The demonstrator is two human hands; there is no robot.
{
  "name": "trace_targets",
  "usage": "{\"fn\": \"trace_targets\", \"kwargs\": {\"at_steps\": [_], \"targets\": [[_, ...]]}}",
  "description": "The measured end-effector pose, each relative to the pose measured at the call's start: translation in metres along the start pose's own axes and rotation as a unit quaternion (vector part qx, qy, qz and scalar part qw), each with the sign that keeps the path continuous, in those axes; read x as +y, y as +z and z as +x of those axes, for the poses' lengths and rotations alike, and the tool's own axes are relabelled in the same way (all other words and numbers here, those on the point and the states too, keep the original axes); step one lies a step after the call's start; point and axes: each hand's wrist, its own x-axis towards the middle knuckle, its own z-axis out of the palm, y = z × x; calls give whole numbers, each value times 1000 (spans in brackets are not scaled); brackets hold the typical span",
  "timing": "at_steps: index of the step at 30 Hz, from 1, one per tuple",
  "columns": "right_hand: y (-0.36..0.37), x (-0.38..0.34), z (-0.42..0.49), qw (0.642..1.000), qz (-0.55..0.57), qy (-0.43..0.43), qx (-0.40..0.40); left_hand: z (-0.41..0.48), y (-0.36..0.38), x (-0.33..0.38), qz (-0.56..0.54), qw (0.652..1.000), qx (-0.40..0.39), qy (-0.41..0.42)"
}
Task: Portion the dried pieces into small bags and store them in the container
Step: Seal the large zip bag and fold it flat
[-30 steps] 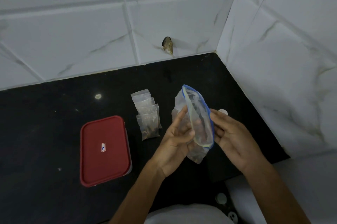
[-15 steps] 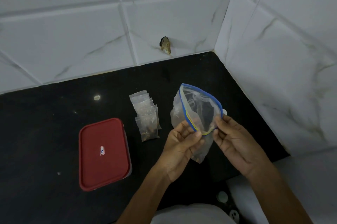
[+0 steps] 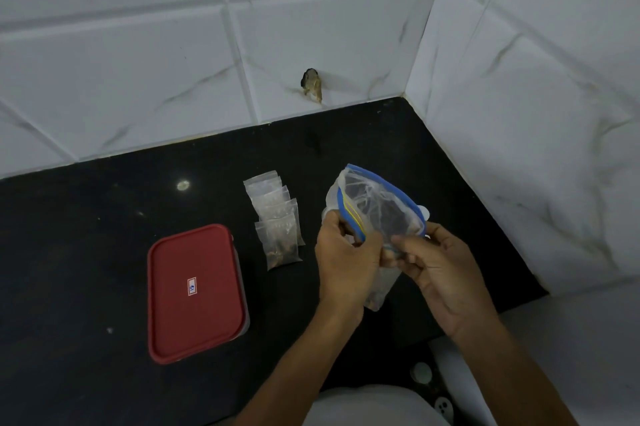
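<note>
The left hand and right hand pinch a clear blue-rimmed zip bag open. Small clear bags lie at nine o'clock, a red-lidded rectangular container at eight.

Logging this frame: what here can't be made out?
All from the head view:
1. Contents of the red-lidded container: hidden by its closed, opaque lid; the lid's label is too small to read.
2. Lower part of the zip bag: covered by the left hand and right hand gripping it.
3. Count of the small bags: they overlap.
</note>
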Motion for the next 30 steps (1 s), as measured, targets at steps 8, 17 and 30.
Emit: {"fn": "trace_targets", "kwargs": {"at_steps": [8,17,30], "targets": [[7,-5,-17,867,-480,-126,-34,-10,-5,-8,199,979,-11,44],[9,-20,2,935,-336,-113,-5,21,-14,21,94,994,-22,-58],[14,-27,-8,794,-536,-282,55,29,-20,22,330,935,-11,133]]}}
